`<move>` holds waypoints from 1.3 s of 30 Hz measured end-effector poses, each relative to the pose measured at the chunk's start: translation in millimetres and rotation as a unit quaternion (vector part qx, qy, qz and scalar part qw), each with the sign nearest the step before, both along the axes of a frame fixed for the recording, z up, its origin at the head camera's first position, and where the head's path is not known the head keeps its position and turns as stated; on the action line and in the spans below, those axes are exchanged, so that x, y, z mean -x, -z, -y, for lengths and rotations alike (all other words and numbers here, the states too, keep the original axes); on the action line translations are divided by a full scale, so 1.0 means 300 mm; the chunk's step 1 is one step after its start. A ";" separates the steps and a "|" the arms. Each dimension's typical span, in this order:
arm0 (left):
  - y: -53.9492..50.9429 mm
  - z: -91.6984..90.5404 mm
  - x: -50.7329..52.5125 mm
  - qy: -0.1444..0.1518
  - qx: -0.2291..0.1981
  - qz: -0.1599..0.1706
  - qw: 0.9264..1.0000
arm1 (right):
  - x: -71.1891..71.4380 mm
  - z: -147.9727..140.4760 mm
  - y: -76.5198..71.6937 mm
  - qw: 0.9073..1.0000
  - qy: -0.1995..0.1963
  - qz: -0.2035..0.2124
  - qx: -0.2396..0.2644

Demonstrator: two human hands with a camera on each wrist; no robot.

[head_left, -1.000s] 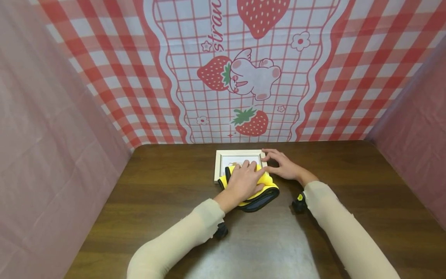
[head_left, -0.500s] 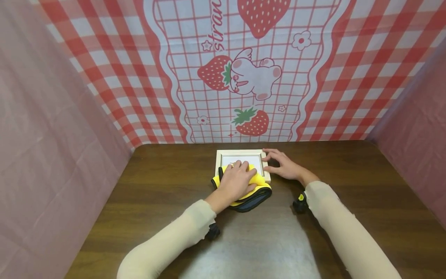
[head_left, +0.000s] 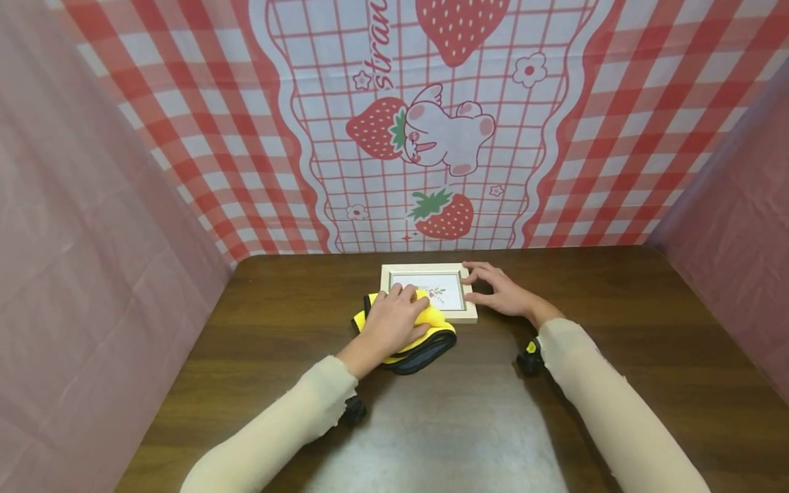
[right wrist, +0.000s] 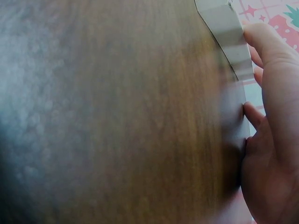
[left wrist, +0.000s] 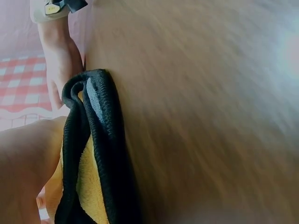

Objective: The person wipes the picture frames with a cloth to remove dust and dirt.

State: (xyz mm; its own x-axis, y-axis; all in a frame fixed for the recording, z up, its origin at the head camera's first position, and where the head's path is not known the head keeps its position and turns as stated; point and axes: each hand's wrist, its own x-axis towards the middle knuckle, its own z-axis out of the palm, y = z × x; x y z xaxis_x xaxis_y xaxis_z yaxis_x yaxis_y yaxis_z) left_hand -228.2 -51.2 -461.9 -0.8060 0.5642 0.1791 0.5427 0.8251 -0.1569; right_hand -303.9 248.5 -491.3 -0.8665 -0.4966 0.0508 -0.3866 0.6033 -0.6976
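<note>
A cream picture frame (head_left: 387,274) with a plant print lies flat near the table's far edge. My left hand (head_left: 390,318) holds a folded yellow cloth (head_left: 434,318) with black edging and a grey underside, over the frame's lower left part. In the left wrist view the cloth (left wrist: 91,182) stands in thick folds beneath that hand. My right hand (head_left: 502,293) holds the frame at its right side, fingers bent at the upper corner and thumb lower on the edge. The right wrist view shows the thumb against the frame's side (right wrist: 226,39).
The brown wooden table (head_left: 468,424) extends on every side of the frame. Behind it hangs a red-and-white checked curtain (head_left: 246,157) with strawberries. Pink cloth walls (head_left: 92,274) stand left and right. A black wrist device (head_left: 529,359) sits below the right cuff.
My left hand has slid the cloth leftward across the frame, so more of the print and the frame's right side show. The right hand and the frame have stayed in place.
</note>
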 end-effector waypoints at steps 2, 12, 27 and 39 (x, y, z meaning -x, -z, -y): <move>-0.001 0.023 0.000 0.001 -0.003 -0.002 1.000 | 0.000 0.001 0.000 1.000 -0.001 0.001 0.002; 0.037 0.121 0.010 0.020 -0.029 -0.045 0.998 | -0.006 -0.009 0.007 1.000 -0.009 -0.020 0.021; -0.030 0.167 -0.004 0.023 -0.037 -0.026 0.999 | 0.006 -0.007 0.018 1.000 -0.006 -0.011 0.028; -0.088 0.284 0.030 -0.008 -0.017 0.005 1.000 | -0.004 0.003 -0.001 1.000 -0.006 -0.009 0.015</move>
